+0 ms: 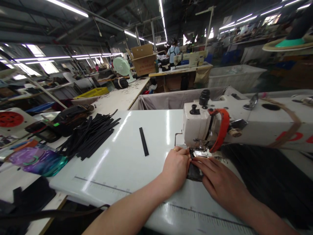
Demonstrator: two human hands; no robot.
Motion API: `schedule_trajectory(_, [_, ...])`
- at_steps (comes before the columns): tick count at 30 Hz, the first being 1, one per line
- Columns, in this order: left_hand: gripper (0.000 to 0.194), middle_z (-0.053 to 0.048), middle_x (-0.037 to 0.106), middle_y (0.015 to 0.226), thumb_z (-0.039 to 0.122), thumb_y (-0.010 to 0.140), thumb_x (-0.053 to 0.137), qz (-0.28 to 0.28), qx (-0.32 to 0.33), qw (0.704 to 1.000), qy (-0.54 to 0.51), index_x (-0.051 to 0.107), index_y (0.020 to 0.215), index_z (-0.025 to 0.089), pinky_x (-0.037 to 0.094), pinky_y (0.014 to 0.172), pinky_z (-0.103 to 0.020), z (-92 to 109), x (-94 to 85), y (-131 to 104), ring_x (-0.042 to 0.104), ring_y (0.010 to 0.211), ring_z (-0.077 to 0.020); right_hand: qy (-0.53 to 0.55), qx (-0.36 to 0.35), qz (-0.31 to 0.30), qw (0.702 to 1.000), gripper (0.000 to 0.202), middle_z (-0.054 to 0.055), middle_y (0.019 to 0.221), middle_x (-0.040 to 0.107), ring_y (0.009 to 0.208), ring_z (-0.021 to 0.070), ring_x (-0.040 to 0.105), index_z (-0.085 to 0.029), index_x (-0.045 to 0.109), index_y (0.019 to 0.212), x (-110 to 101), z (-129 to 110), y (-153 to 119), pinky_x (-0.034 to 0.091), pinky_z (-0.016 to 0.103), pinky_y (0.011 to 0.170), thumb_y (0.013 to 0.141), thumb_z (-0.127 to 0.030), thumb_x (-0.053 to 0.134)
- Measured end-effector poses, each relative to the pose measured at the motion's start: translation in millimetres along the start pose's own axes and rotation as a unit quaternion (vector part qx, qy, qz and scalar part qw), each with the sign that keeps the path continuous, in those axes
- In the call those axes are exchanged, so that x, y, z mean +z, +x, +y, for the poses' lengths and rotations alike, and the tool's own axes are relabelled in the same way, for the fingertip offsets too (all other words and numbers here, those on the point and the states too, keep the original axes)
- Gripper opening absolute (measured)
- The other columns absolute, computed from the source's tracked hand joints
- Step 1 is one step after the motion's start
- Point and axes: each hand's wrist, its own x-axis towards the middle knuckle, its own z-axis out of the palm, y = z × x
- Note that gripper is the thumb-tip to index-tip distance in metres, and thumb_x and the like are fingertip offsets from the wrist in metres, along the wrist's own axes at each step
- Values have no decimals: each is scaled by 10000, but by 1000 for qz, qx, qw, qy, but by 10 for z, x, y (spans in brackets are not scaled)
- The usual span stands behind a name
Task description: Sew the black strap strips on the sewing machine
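At the needle area of a white sewing machine, my left hand is closed, its fingertips pinching the edge of a small black fabric piece. My right hand meets it from the other side, fingers together and pressed on the same piece. Most of that piece is hidden under the fingers, so its full shape cannot be made out. One narrow black strip lies alone on the white tabletop, left of the hands. Further left is a pile of similar black strips.
Long black material lies under the machine arm at right. An orange guard curves beside the machine head. A purple-teal translucent bag sits at the left. Behind are a green fan, a cardboard box and a person.
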Motion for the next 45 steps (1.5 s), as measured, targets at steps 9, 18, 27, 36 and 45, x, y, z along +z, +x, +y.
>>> schedule_trajectory(9, [189, -76, 644, 1095, 119, 863, 560, 77, -36, 995, -58, 689, 988, 179, 465, 978, -374, -340, 114, 214, 543, 1093, -232, 17, -10, 7, 1000, 322, 112, 1192, 615, 1085, 272, 564, -149, 583, 1165, -8, 11, -32, 517, 471, 918, 880, -90, 445])
schedule_trajectory(18, [186, -78, 646, 1186, 199, 929, 547, 103, -122, 987, 32, 723, 869, 201, 331, 1113, -521, -483, -21, 235, 481, 1253, -282, 30, 7, 11, 999, 328, 101, 1184, 622, 1084, 254, 575, -176, 606, 1154, -34, -6, -34, 515, 446, 922, 886, -97, 436])
schedule_trajectory(27, [49, -57, 690, 1102, 203, 842, 684, 37, -58, 987, -142, 727, 831, 182, 498, 949, -354, -201, -45, -29, 612, 1041, -215, 51, -4, -1, 999, 418, 90, 1274, 603, 1123, 245, 582, -218, 582, 1264, -44, 12, -18, 523, 461, 943, 886, -95, 451])
schedule_trajectory(36, [145, -81, 700, 1136, 217, 777, 763, -13, 26, 987, -161, 726, 908, 167, 465, 1034, -341, -232, -105, -78, 577, 1176, -224, 126, -24, 30, 991, 244, 77, 1103, 678, 1007, 191, 658, -204, 649, 1116, -90, -48, -51, 577, 315, 866, 942, -173, 480])
schedule_trajectory(45, [45, -86, 681, 1153, 141, 838, 668, -19, 29, 991, -126, 672, 879, 157, 429, 1084, -338, -148, -81, -97, 556, 1206, -222, 110, -7, 38, 993, 232, 79, 1107, 684, 1029, 187, 658, -191, 635, 1114, -62, -33, -76, 565, 323, 909, 961, -183, 461])
